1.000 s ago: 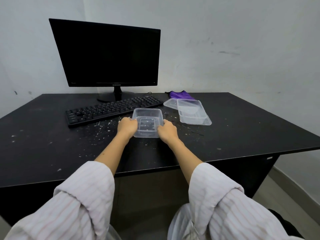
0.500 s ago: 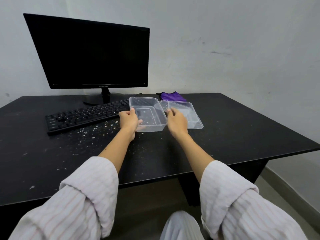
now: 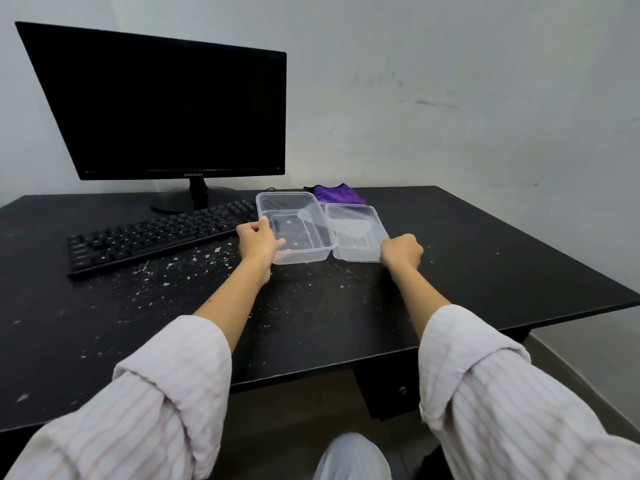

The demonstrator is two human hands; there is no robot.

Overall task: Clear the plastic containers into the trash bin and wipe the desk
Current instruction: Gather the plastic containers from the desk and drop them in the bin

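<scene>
gathering the containers, desk not yet wiped

near the desk's (image 3: 485,271) front, pale crumbs (image 3: 180,271) fleck the matte black top. the left hand (image 3: 258,242) pinches the near rim of a clear, thin-walled rectangular container (image 3: 298,230), thumb inside. the right hand (image 3: 401,251), fingers curled, is at the corner of the second container (image 3: 356,233); whether it grips, i cannot tell. next likely calls for lifting both. beyond lie a keyboard (image 3: 156,237), a purple cloth (image 3: 337,194) and a monitor (image 3: 166,109); no bin in view.

light: dim, even, soft | shadows: faint | glare: none on surface (image 3: 485,258) | edges: wide-angle bowing | focus: slightly soft, sleeves (image 3: 519,393) blurrier
</scene>
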